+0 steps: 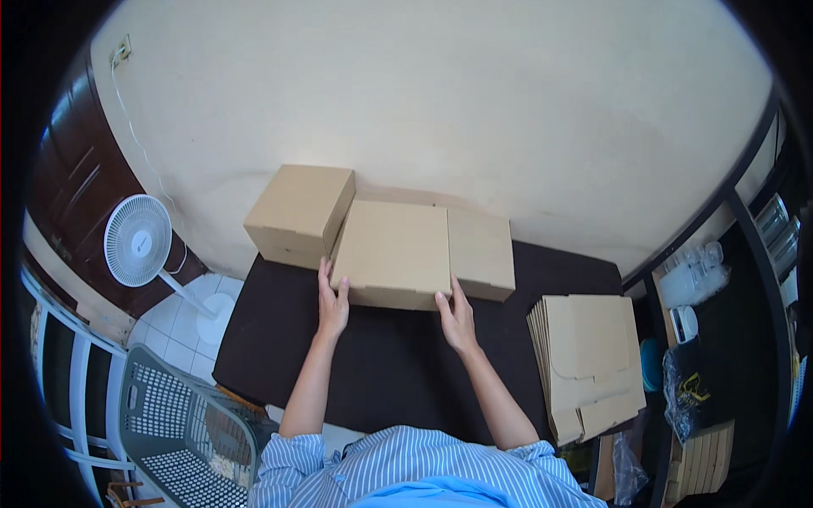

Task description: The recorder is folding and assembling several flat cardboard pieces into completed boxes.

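Observation:
Between my two hands is a closed brown cardboard box [394, 250], at the middle of the dark-covered table [389, 364]. My left hand [333, 305] grips its near left corner, with the thumb on the front face. At the near right corner, my right hand [457, 320] grips the same box, fingers along the side. A second closed box [301, 203] stands close by on the left, against the wall. To the right, a third box [483, 250] is partly hidden behind the held one. I cannot tell whether the held box touches the tabletop.
A stack of flat, unfolded cardboard boxes [597, 356] lies at the table's right side. Further right is a dark shelf rack [745, 229] with clear plastic containers [694, 275]. On the left stand a white fan [140, 241] and a grey perforated laundry basket [182, 423]. The wall borders the far edge.

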`<state>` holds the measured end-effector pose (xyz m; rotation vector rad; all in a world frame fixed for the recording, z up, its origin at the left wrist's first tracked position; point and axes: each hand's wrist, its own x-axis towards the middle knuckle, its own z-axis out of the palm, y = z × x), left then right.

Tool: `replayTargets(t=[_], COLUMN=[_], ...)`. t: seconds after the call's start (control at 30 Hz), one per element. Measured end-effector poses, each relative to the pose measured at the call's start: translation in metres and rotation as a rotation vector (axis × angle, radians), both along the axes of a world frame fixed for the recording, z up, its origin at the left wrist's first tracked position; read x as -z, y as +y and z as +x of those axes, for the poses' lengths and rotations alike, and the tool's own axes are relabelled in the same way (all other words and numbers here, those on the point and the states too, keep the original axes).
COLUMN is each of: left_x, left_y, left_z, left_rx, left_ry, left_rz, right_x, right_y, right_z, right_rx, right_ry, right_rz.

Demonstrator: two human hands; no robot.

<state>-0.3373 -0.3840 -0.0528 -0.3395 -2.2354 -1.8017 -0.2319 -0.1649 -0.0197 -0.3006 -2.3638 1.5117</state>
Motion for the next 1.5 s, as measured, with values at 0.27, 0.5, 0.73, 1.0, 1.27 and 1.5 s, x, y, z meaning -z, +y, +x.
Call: replayTargets(t=[0.27,0.5,0.73,1.0,1.27,1.5], left_x=[0.014,0.008,0.008,0.011,-0.006,-0.001], left_y=[0.049,0.049,0.054,0.055,0.053,0.048], left_z=[0.078,0.024,-0.008,-0.011,-0.012,-0.009], left_rx=[0.077,0.145,0.164,0.162,0.235,0.307], left_ry=[-0.078,-0.093,-0.15,-0.168,-0.282,-0.25], left_rz=[0.073,-0.114,-0.122,-0.178,-0.231,-0.274], right_x=[0.009,-0.002,-0.005,-0.007,-0.009,-0.001], right_y=[-0.034,-0.023,-0.016,-0.018,-0.022,-0.024], right_z=[0.002,-0.038,-0.065,-0.067,-0.067,-0.066], right_rx=[0.111,-0.028,-0.057,-0.072,-0.051,-0.021], right_ry=[0.283,0.052,-0.005,-0.056,-0.058,-0.022], right_rz=[0.296,0.357,0.454,0.438,0.389,0.444])
